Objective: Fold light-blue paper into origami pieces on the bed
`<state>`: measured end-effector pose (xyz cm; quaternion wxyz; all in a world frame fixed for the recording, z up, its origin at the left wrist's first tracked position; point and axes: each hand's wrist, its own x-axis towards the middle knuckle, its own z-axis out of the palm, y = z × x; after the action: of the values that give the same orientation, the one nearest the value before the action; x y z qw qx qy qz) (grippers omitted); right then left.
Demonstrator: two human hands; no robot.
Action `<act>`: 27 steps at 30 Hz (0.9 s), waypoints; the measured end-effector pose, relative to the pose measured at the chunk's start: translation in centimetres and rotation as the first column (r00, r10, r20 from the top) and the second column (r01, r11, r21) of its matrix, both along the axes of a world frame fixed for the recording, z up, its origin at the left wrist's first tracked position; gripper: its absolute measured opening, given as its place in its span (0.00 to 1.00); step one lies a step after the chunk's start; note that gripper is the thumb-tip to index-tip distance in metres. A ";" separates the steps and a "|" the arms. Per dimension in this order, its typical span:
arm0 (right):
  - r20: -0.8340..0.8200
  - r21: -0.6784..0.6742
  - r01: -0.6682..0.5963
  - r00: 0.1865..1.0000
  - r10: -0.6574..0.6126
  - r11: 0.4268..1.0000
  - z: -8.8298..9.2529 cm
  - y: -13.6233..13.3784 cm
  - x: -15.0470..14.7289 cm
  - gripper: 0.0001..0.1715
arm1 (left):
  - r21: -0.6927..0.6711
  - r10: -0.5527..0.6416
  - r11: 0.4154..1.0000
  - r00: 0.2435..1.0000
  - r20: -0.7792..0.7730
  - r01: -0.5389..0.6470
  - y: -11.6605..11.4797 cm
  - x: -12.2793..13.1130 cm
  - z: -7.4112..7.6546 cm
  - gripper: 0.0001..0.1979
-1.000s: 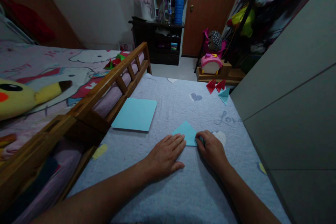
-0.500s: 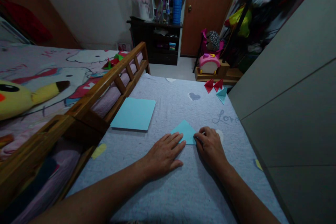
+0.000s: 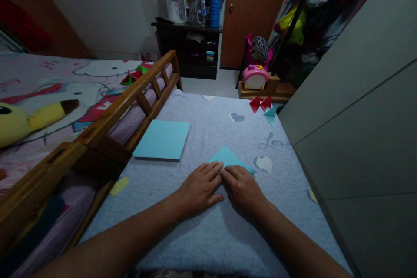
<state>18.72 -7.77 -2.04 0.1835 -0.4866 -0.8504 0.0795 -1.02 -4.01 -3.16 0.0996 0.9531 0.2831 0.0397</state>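
Note:
A light blue sheet of paper (image 3: 226, 155), folded into a triangle, lies on the bedspread with its peak pointing away from me. My left hand (image 3: 200, 189) rests flat over its left part, fingers stretched and the thumb apart. Beside it my right hand (image 3: 244, 189) lies palm down on the paper's near edge, fingers extended and their tips touching the left hand's fingertips. Both hands cover most of that near edge. The triangle's right corner sticks out past the right hand. Left of the hands lies a stack of light blue square paper (image 3: 162, 140).
Two red folded paper pieces (image 3: 255, 104) and a light blue folded one (image 3: 270, 115) sit at the bed's far right corner. A wooden rail (image 3: 130, 104) runs along the left, with a yellow plush toy (image 3: 19, 124) beyond it. A pale cabinet (image 3: 355, 117) flanks the right.
My right hand has let go of the triangle's right corner and moved left along the near edge to meet my left hand. The view has shifted slightly.

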 end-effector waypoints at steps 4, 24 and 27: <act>0.023 -0.022 0.022 1.000 -0.022 1.000 -0.1 -0.2 0.1 0.15 | -0.005 0.001 1.000 1.000 -0.009 -0.001 0.0 -0.1 0.1 0.31; 0.170 -0.142 0.081 0.984 -0.056 0.987 -0.1 -3.6 2.3 0.43 | 0.028 0.007 1.000 1.000 -0.016 -0.007 -0.1 -0.2 -0.1 0.32; 0.152 -0.150 0.064 0.988 -0.041 0.987 -0.2 -3.6 2.7 0.43 | 0.034 0.012 0.999 1.000 -0.021 -0.011 -0.1 -0.2 -0.1 0.32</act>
<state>21.37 -11.41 -2.19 0.0836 -0.5264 -0.8397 0.1038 -1.20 -4.13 -3.31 0.0800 0.9534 0.2888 0.0352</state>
